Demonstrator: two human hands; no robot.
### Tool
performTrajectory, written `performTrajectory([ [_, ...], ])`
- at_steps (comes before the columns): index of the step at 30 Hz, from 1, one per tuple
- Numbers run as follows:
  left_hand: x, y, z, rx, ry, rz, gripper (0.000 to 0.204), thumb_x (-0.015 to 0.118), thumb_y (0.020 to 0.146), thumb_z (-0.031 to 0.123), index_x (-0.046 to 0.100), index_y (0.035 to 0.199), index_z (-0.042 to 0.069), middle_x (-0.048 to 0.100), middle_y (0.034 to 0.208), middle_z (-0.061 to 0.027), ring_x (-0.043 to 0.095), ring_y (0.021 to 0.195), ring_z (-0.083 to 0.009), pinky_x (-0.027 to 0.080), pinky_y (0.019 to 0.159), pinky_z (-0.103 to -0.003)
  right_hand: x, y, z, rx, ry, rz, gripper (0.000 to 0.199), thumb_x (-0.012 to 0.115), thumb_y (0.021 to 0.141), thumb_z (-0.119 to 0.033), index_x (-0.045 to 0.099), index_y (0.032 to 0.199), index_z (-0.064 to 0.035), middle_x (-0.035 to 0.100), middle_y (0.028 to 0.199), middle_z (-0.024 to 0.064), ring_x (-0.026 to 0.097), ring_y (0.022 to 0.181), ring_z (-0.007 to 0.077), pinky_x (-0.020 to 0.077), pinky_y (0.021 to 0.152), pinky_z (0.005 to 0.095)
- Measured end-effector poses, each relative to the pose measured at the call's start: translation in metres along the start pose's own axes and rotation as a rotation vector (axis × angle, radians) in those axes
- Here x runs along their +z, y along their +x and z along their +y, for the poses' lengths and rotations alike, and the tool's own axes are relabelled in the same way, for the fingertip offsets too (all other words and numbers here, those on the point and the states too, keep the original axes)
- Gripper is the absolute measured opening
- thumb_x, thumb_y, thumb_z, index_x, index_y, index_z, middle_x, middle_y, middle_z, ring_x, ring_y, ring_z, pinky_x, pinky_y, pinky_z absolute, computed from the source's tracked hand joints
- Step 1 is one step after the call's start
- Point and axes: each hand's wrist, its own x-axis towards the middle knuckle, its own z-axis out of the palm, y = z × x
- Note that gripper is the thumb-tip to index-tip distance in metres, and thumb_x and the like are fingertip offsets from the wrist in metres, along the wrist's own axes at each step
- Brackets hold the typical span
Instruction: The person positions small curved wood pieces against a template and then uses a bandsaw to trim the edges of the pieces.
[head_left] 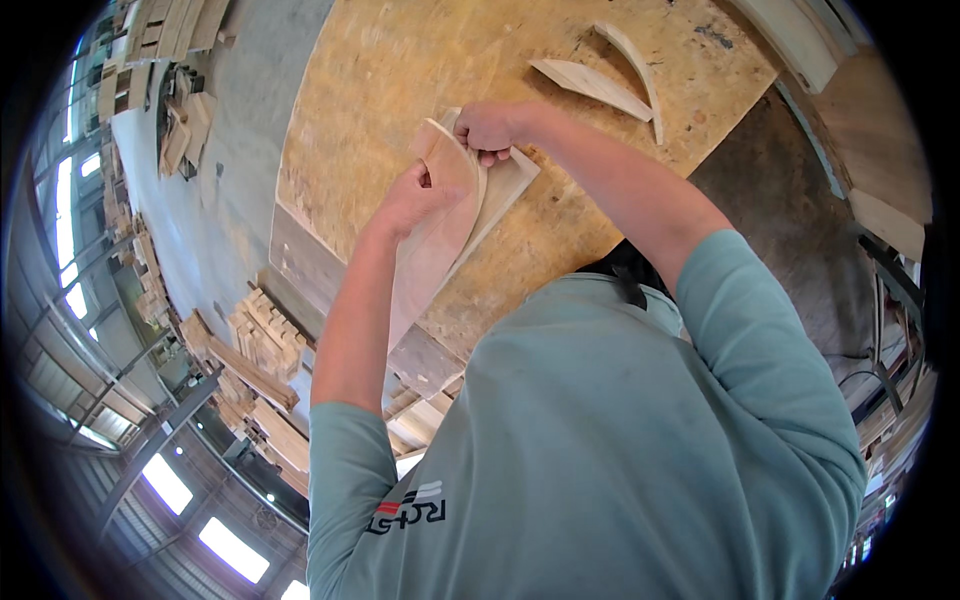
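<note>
The curved wood pieces (445,215) I hold are pale tan; my bench (400,70) is speckled yellow-brown (my sleeve (620,450) dull teal).

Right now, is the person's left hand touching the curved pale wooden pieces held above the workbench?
Touching. The head view shows the left hand closed on the edge of the curved pale wooden pieces, with no gap; the right hand grips their top.

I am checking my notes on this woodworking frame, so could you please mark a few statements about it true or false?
1. Both hands hold curved wooden pieces. True: left hand and right hand grip the curved wooden pieces.
2. The workbench top is bare metal. False: the workbench is worn plywood.
3. Two more curved pieces lie on the bench beyond the hands. True.
4. The sleeves are red. False: the short sleeves are teal.
</note>
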Motion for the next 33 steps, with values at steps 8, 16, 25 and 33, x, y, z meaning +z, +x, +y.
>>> performTrajectory([
  [8,0.001,0.005,-0.005,-0.014,-0.215,-0.016,0.065,0.085,0.079,0.017,0.053,0.133,-0.001,0.066,0.12,-0.0098,0.063,0.109,-0.019,0.051,0.096,-0.035,-0.001,0.011,-0.002,-0.002,0.036,-0.005,0.029,0.042,0.083,0.004,0.068,0.093,-0.0003,0.064,0.068,0.0074,0.059,0.053,0.0134,0.0471,0.045,0.0282],
  [16,-0.004,0.01,-0.006,-0.033,-0.188,-0.034,0.066,0.086,0.079,0.018,0.053,0.133,-0.001,0.065,0.12,-0.0108,0.063,0.11,-0.02,0.05,0.098,-0.035,0.004,-0.004,0.007,-0.001,0.153,0.094,0.027,0.043,0.087,0.005,0.068,0.096,0.0018,0.067,0.073,0.0102,0.066,0.059,0.0157,0.0575,0.053,0.029],
  [25,-0.005,0.011,-0.006,-0.009,-0.034,-0.015,0.057,0.084,0.081,0.023,0.057,0.127,0.002,0.065,0.112,-0.0061,0.062,0.097,-0.0147,0.05,0.084,-0.031,0.003,0.0,0.008,0.007,0.178,0.088,0.026,0.043,0.088,0.005,0.067,0.097,0.0032,0.068,0.078,0.0118,0.068,0.064,0.0171,0.0596,0.056,0.0301],
  [33,-0.009,0.016,-0.016,-0.015,0.024,0.025,0.055,0.085,0.081,0.027,0.06,0.123,0.003,0.066,0.11,-0.0053,0.061,0.094,-0.0128,0.048,0.08,-0.029,0.007,-0.013,0.001,0.029,0.15,0.119,0.025,0.044,0.09,0.002,0.066,0.099,0.0039,0.069,0.079,0.0129,0.068,0.063,0.0178,0.0604,0.059,0.031],
])
